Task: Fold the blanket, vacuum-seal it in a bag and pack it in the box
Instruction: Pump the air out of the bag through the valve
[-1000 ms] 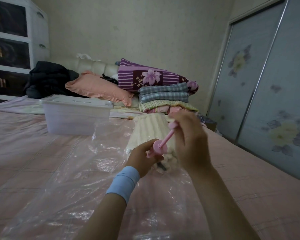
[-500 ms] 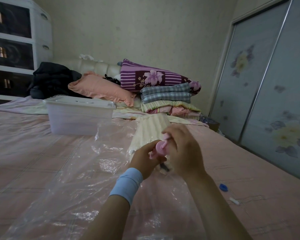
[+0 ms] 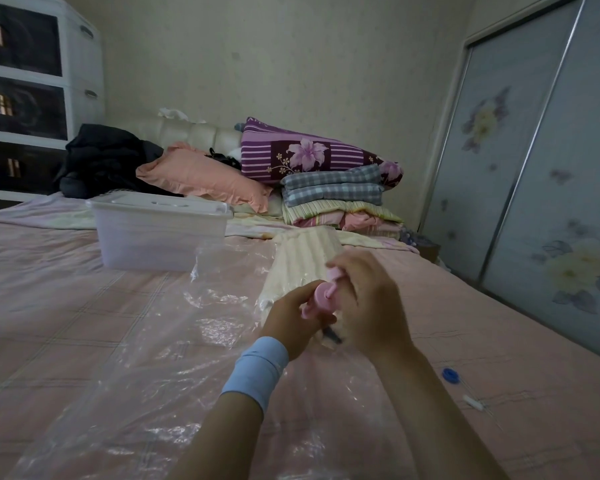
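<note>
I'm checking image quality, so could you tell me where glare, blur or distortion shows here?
Head view: dim, soft light; glare patches on the plastic bag; right hand slightly motion-blurred; wide-angle lens bends the wardrobe door frames.

Blanket (image 3: 302, 261): cream with ribbed stripes, folded into a long narrow bundle, lying inside the bag on the bed, its near end hidden behind the pump.
Bag (image 3: 160, 358): clear crinkled plastic, spread flat over the pink bedsheet.
Pump (image 3: 321, 299): small, pink, standing on the bag at the blanket's near end.
Box (image 3: 160, 233): translucent white plastic, lid on, just beyond the bag.
</note>
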### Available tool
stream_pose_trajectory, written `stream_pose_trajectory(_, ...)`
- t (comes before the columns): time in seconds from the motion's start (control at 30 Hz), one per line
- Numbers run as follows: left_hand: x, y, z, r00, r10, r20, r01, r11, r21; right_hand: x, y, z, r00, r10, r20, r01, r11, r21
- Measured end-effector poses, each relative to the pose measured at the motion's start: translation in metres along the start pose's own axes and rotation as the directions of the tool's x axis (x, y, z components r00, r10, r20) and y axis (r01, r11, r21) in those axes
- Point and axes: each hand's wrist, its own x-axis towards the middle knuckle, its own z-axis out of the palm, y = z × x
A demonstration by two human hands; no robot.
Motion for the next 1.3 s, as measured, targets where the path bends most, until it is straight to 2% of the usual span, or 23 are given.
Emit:
stream_pose_trajectory(0.1,0.002,-0.002,-0.003,1.000,0.022,-0.011,-0.022,1.000,0.018,0.025,-0.021,-0.028,0.953,-0.101,-0.287,0.100,0.995,-0.016)
stream_pose_trajectory(0.17,0.002,-0.002,-0.002,1.000,0.018,-0.007,-0.018,0.999,0.033,0.030,-0.025,-0.034,0.908,-0.120,-0.401,0.104,0.993,-0.063)
stream_pose_trajectory(0.23,0.002,-0.002,0.001,1.000,0.017,0.003,-0.017,0.999,0.034,0.021,-0.015,-0.024,0.928,-0.106,-0.358,0.091,0.994,-0.060)
stream_pose_trajectory(0.33,-0.001,0.000,0.001,1.000,0.009,0.013,-0.010,1.000,0.019,-0.015,0.003,0.005,0.999,0.008,-0.038,-0.009,1.000,-0.027)
stream_pose_trajectory(0.4,-0.005,0.002,0.001,0.999,0.021,0.030,-0.022,0.999,0.039,-0.030,0.013,0.014,0.981,0.105,0.166,-0.103,0.994,-0.022)
stream_pose_trajectory(0.47,-0.007,0.002,0.001,0.999,0.039,0.027,-0.041,0.997,0.066,-0.025,0.016,0.009,0.964,0.107,0.242,-0.102,0.994,-0.034)
stream_pose_trajectory(0.53,-0.006,0.003,0.000,0.999,0.034,-0.012,-0.033,0.998,0.052,-0.004,0.005,-0.004,0.985,0.025,0.171,-0.022,1.000,-0.019)
stream_pose_trajectory(0.6,-0.003,0.001,-0.002,0.999,0.024,-0.026,-0.023,1.000,0.015,0.018,-0.012,-0.020,0.999,-0.052,-0.007,0.052,0.999,-0.005)
stream_pose_trajectory(0.67,-0.001,-0.003,-0.005,0.999,0.029,-0.016,-0.028,0.999,0.018,0.029,-0.027,-0.030,0.975,-0.110,-0.191,0.105,0.994,-0.035)
stream_pose_trajectory(0.73,0.001,-0.006,-0.005,1.000,0.023,0.009,-0.023,0.999,0.033,0.024,-0.028,-0.026,0.954,-0.125,-0.272,0.109,0.991,-0.072)
stream_pose_trajectory(0.77,0.001,-0.009,-0.005,1.000,0.017,0.016,-0.017,0.999,0.037,0.014,-0.024,-0.019,0.964,-0.106,-0.244,0.090,0.993,-0.076)
stream_pose_trajectory(0.83,0.000,-0.009,-0.005,1.000,0.002,0.022,-0.002,1.000,0.025,-0.010,-0.010,0.001,1.000,0.005,-0.029,-0.007,0.999,-0.045)
stream_pose_trajectory(0.9,-0.002,-0.011,-0.002,1.000,-0.002,0.027,0.001,0.999,0.033,-0.027,0.004,0.015,0.977,0.101,0.189,-0.101,0.995,-0.010)
stream_pose_trajectory(0.93,-0.002,-0.009,-0.003,1.000,0.003,0.017,-0.004,0.999,0.036,-0.025,0.005,0.015,0.966,0.118,0.230,-0.123,0.992,0.009)
stream_pose_trajectory(1.0,-0.001,-0.010,-0.002,1.000,0.001,0.010,-0.001,0.999,0.040,-0.015,0.001,0.008,0.981,0.094,0.169,-0.101,0.994,0.037)
stream_pose_trajectory(1.07,0.003,-0.011,-0.003,1.000,0.004,0.000,-0.004,0.999,0.053,0.002,-0.012,-0.007,1.000,0.018,-0.026,-0.017,0.999,0.050)
stream_pose_trajectory(1.17,0.005,-0.011,-0.002,1.000,0.025,0.017,-0.026,0.998,0.062,0.017,-0.020,-0.018,0.956,-0.061,-0.285,0.065,0.998,0.004)
stream_pose_trajectory(1.23,0.004,-0.011,-0.001,1.000,0.019,0.012,-0.020,0.999,0.046,0.009,-0.012,-0.007,0.960,-0.037,-0.278,0.033,0.999,-0.019)
stream_pose_trajectory(1.3,0.002,-0.009,0.000,1.000,-0.001,0.003,0.000,0.999,0.037,-0.011,-0.002,0.011,0.993,0.067,-0.095,-0.067,0.998,-0.005)
